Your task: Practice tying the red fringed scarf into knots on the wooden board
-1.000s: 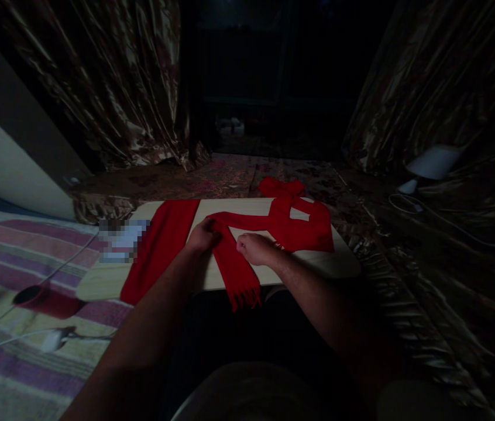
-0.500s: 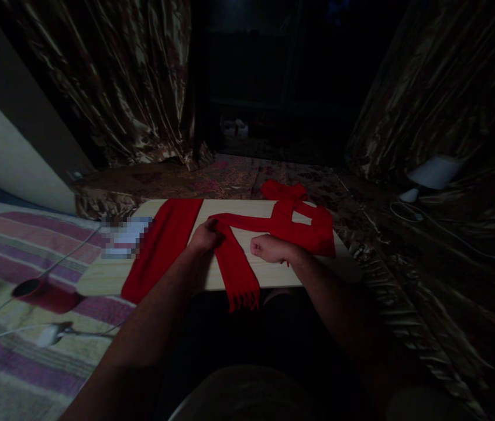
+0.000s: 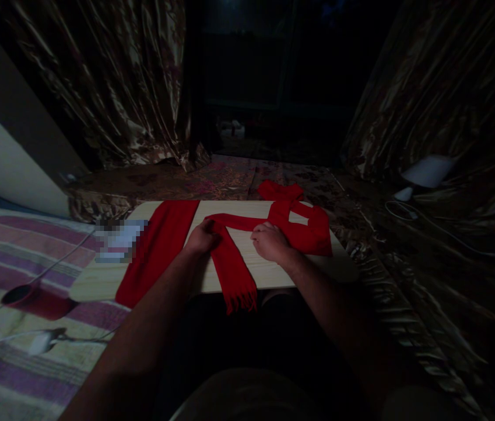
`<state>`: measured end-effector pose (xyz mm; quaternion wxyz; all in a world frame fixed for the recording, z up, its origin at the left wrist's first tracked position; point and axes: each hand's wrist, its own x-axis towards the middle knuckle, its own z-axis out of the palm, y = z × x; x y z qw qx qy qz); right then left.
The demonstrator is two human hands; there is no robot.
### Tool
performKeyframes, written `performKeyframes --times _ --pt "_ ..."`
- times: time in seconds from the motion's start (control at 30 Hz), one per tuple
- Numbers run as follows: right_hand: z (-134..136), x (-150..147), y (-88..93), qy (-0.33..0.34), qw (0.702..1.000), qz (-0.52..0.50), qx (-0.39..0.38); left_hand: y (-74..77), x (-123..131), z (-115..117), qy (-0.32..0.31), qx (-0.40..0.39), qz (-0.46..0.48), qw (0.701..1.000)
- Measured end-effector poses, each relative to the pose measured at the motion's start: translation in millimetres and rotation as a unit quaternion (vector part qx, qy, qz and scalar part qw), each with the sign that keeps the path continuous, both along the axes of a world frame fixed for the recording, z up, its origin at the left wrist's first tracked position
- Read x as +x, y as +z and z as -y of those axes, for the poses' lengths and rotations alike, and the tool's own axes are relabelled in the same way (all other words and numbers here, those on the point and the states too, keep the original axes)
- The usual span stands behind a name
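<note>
A red scarf point(image 3: 232, 266) with a fringed end lies folded at an angle on a pale wooden board point(image 3: 219, 280). Its fringe hangs over the near edge, and a narrow strip runs right to a broader red part. My left hand point(image 3: 201, 237) is closed on the scarf at the fold. My right hand point(image 3: 270, 241), fingers curled and pointing left, rests at the lower edge of that strip; its fingertips are too dark to show whether they pinch cloth. A wide flat red cloth point(image 3: 157, 251) covers the board left of my left hand.
On the striped bedding to the left lie a red cylindrical holder point(image 3: 39, 301) and a white plug point(image 3: 42, 342) with cables. A blurred-out item point(image 3: 122, 240) sits at the board's left end. More red cloth point(image 3: 279, 190) lies past the far edge. A white lamp point(image 3: 428, 171) stands right.
My right hand has moved up and slightly left, from a fist over the board to the edge of the scarf strip. My left hand keeps its hold. The view has shifted slightly.
</note>
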<state>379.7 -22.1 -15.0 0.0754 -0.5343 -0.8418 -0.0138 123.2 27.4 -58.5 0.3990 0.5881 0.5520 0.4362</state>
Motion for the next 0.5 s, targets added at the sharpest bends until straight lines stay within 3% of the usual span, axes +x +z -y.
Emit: performKeyframes --times 0.23,0.4,0.5 --pt "-2 4 10.8 -0.043 0.997 0.063 0.026 -9.0 -4 -7 0.015 0.022 0.004 1.000" --pt "-16 7 11.8 -0.069 0.992 0.096 -0.050 -12.3 -5 -10 0.015 0.017 0.030 0.999" --pt "-24 9 12.0 -0.085 0.992 0.089 -0.031 -10.0 -5 -8 0.023 0.001 0.024 0.999"
